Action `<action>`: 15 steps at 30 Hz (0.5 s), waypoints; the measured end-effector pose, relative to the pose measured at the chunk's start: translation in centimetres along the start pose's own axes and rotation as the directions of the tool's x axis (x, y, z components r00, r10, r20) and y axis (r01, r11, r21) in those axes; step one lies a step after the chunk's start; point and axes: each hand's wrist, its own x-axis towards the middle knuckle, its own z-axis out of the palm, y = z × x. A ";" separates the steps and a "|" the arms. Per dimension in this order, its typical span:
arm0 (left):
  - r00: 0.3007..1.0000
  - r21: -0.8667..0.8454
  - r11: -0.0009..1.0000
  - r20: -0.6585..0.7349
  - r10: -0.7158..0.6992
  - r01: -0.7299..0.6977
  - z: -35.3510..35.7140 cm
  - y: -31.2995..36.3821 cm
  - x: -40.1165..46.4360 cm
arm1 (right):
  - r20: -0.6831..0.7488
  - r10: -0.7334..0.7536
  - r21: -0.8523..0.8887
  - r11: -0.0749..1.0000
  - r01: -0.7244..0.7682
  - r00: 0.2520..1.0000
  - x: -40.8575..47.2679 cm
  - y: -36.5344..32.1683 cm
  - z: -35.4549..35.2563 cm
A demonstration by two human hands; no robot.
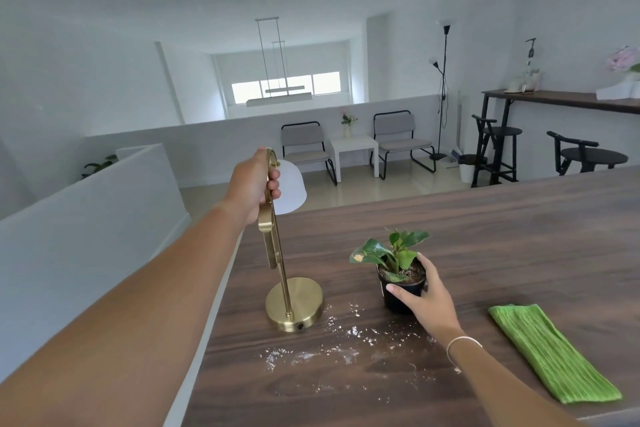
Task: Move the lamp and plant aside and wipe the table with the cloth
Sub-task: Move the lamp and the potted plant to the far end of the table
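Note:
A brass lamp [293,308] with a white shade stands near the left edge of the dark wooden table [502,239]. My left hand [254,184] grips the top of its curved arm, just behind the shade. A small green plant [394,256] in a black pot sits right of the lamp base, and my right hand [424,298] is wrapped around the pot's right side. A folded green cloth [550,352] lies flat on the table at the right, apart from both hands. White powder [346,340] is scattered on the wood in front of the lamp and the pot.
The table's left edge runs just past the lamp base, with a white half wall [86,218] beyond it. Farther off stand two grey chairs [398,139], a white side table, a floor lamp and black stools [588,156] by a high counter.

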 end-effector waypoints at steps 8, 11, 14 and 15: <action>1.000 0.049 0.999 0.010 0.023 -0.023 0.0 -0.2 0.0 | -0.010 -0.020 0.024 1.000 0.020 1.000 0.3 0.3 0.1; 0.999 0.059 0.998 0.032 0.022 -0.024 -0.1 -0.2 0.2 | -0.006 -0.020 0.022 1.000 0.020 1.000 0.4 0.3 0.1; 0.997 0.068 0.998 0.074 0.009 -0.014 -0.4 -0.4 0.6 | -0.007 -0.024 0.011 1.000 0.024 1.000 0.5 0.3 0.1; 0.997 0.070 0.997 0.081 0.005 -0.011 -0.5 -0.5 0.7 | -0.008 -0.026 0.008 1.000 0.026 1.000 0.5 0.3 0.2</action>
